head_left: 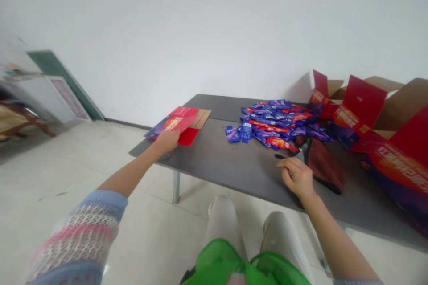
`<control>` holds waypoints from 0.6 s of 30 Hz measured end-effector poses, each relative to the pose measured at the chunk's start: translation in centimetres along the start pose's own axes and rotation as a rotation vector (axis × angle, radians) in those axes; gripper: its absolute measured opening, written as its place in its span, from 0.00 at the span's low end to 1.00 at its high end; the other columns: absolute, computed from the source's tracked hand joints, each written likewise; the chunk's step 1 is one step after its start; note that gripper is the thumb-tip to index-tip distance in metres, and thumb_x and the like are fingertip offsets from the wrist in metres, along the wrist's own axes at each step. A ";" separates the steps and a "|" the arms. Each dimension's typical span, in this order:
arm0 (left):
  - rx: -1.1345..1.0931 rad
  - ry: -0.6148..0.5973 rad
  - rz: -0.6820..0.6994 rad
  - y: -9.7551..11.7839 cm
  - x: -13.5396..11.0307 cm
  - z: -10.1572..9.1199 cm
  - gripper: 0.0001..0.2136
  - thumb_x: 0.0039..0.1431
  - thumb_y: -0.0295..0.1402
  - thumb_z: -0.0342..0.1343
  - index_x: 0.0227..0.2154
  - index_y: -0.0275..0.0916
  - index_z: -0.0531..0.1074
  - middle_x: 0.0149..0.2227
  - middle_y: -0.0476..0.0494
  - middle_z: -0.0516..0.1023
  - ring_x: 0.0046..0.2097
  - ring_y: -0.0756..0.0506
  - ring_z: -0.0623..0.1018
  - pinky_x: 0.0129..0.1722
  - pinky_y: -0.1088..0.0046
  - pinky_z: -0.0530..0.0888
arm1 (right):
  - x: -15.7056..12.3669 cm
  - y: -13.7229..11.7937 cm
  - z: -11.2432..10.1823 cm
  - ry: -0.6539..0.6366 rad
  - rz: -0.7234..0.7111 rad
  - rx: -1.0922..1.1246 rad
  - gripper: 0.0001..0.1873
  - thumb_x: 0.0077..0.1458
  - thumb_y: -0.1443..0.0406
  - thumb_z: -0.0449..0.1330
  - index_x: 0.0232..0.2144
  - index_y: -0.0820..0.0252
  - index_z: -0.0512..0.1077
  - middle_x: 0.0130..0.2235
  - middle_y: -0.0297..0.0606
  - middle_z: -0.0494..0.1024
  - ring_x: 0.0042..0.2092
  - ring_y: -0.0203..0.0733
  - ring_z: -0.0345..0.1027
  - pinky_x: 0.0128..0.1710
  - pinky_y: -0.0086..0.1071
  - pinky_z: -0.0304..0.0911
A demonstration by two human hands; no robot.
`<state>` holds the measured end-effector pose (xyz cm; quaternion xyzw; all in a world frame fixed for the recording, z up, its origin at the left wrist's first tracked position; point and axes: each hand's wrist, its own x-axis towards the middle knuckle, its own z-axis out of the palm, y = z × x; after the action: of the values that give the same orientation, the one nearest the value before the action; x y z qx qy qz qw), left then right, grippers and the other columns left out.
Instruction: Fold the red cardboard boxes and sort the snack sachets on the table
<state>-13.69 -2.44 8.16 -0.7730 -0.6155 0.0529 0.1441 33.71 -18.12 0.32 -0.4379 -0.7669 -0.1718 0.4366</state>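
My left hand (168, 141) grips the near edge of a flattened cardboard box (174, 121), printed red and purple, with a bare brown flap showing. The box lies over the left end of the dark table (214, 151). My right hand (297, 177) is over the table's front part with fingers curled together; whether something small is between them I cannot make out. Just beyond those fingers is a thin black strip (280, 156). Beside the hand lies a dark red cloth item (323, 162) with black edging. A pile of small purple and red packets (277, 120) spreads behind it.
Open red and purple cartons (357, 111) stand along the table's right side. A white wall (214, 31) rises behind the table. Boards (67, 84) lean at the far left, near a wooden piece of furniture (20, 118). My knees are below the front edge.
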 end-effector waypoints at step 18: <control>-0.526 1.164 -0.503 -3.3 -7.2 -15.3 0.27 0.70 0.48 0.24 0.47 0.37 0.65 0.50 0.39 0.73 0.54 0.41 0.72 0.55 0.55 0.62 | 2.2 -3.5 -2.4 0.214 0.388 0.338 0.13 0.62 0.60 0.52 0.44 0.53 0.73 0.44 0.42 0.78 0.51 0.48 0.71 0.53 0.46 0.65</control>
<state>-14.50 -11.12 22.97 -0.5185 -0.5910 -0.5575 0.2666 31.58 -20.46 3.83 -0.4768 -0.6360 -0.0001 0.6068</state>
